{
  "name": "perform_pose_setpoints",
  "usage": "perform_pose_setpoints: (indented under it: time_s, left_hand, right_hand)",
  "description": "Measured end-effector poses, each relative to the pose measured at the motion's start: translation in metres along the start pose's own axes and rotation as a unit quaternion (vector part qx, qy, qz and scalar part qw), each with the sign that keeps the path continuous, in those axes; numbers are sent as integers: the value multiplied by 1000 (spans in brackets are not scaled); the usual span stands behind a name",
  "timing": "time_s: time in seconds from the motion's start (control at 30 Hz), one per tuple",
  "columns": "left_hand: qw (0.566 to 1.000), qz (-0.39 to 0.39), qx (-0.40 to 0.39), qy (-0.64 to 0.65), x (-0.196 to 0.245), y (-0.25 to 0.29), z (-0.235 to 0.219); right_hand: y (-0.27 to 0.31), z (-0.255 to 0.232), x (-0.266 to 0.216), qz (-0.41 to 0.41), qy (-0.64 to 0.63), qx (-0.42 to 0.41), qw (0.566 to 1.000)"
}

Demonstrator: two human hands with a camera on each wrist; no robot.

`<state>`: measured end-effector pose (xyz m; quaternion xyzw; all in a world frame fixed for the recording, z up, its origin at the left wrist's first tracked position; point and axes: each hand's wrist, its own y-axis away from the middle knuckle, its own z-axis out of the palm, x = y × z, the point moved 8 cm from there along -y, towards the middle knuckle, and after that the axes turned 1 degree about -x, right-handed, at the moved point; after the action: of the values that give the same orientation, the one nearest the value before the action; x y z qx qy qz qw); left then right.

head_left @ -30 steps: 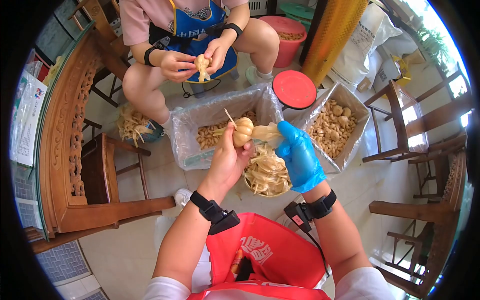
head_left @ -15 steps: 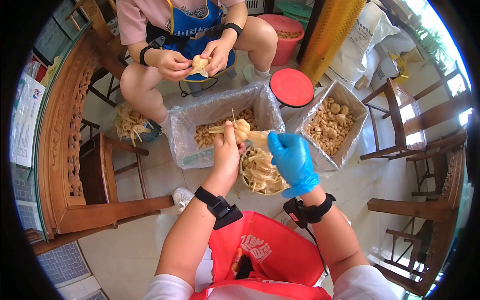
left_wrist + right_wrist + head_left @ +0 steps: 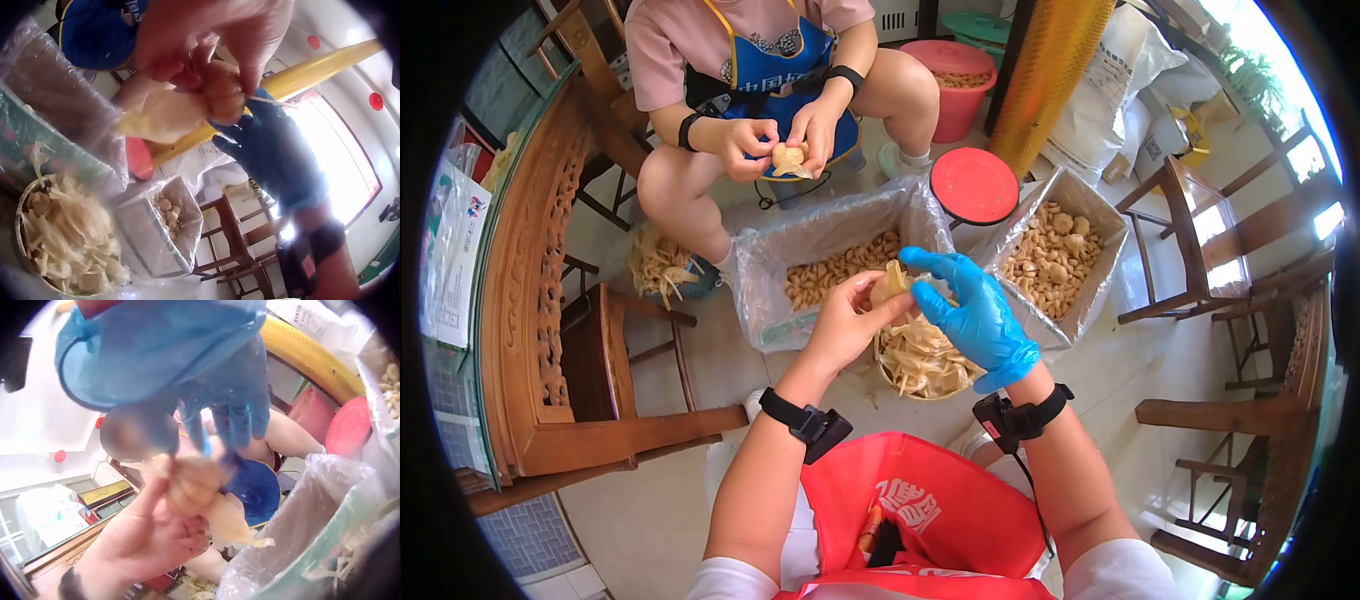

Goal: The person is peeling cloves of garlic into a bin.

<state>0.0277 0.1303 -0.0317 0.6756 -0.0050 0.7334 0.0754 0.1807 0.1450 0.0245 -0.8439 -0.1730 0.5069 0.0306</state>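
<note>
My bare left hand [image 3: 845, 322] holds a garlic bulb [image 3: 224, 94] between thumb and fingers. Loose pale skin [image 3: 164, 117] hangs off one side of the bulb, and a thin stalk sticks out of the other. Close beside it is my right hand [image 3: 978, 315] in a blue glove, fingers spread and extended towards the bulb, gripping nothing visible. Papery garlic peels [image 3: 925, 362] heap up in a round container below both hands. Just beyond stands a plastic-lined crate [image 3: 752, 285] with loose cloves [image 3: 840, 270] on its bottom.
Opposite sits a person whose hands [image 3: 750, 148] work on another garlic bulb [image 3: 789, 158]. To the right is a lined box holding cloves and bulbs [image 3: 1055, 255], beside a round red lid [image 3: 974, 186]. Wooden chairs [image 3: 1200, 235] and a carved table [image 3: 535, 300] flank the space.
The gloved hand was gripping the bulb's loose skin and has let go, its fingers now spread. My left hand has turned the bulb. The other person keeps working on their bulb.
</note>
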Motion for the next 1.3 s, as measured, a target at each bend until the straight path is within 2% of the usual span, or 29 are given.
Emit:
perform_pose_setpoints:
  time_s: [0.03,0.2,0.27,0.4,0.47,0.5,0.57,0.63,0.7,0.8,0.93,1.0,1.03,1.1,1.13,1.2,1.23,1.3]
  left_hand:
    - [999,-10,-36,17,1,1,5]
    - [995,-64,-69,-36,-5,6,7]
    - [992,-94,-78,-22,-11,8,11]
    - [993,-82,-83,-24,-4,13,16]
    - [982,-68,-126,-121,0,15,21]
    - [982,-67,-125,-123,0,14,22]
    - [990,-52,-126,-27,3,14,27]
    - [991,-39,-126,-22,5,14,27]
    - [988,3,-129,-86,12,13,27]
    - [991,-22,-128,-38,6,13,27]
    - [990,-29,-132,-36,0,11,26]
    - [991,-11,-133,-3,0,10,27]
    - [991,-12,-135,-3,0,11,28]
    - [993,-5,-121,-13,2,14,26]
    - [992,-6,-122,-13,1,13,25]
    - [988,-28,-149,-25,-4,12,27]
    - [988,-28,-151,-25,-3,11,27]
    - [985,-14,-163,53,5,10,31]
  right_hand:
    - [-1,7,-4,-19,-56,-41,997]
    - [-5,17,-7,-11,-143,-111,983]
    - [-2,26,12,107,-120,-161,974]
    - [-2,33,17,82,-161,-150,972]
    - [-4,29,11,62,-70,-143,985]
    - [-4,31,11,60,-71,-143,985]
    - [-2,33,24,121,-228,-103,961]
    - [0,38,26,149,-275,-108,944]
    - [2,38,22,183,-373,-68,907]
    - [6,37,22,223,-382,-43,896]
    - [9,38,31,244,-398,-25,884]
    - [12,40,35,258,-447,-9,856]
    - [14,39,39,259,-447,-8,856]
    - [19,46,52,294,-494,-45,817]
    - [19,45,55,295,-494,-44,817]
    - [24,58,56,348,-612,-80,706]
    - [23,59,59,348,-612,-78,705]
    - [21,61,67,346,-638,-54,686]
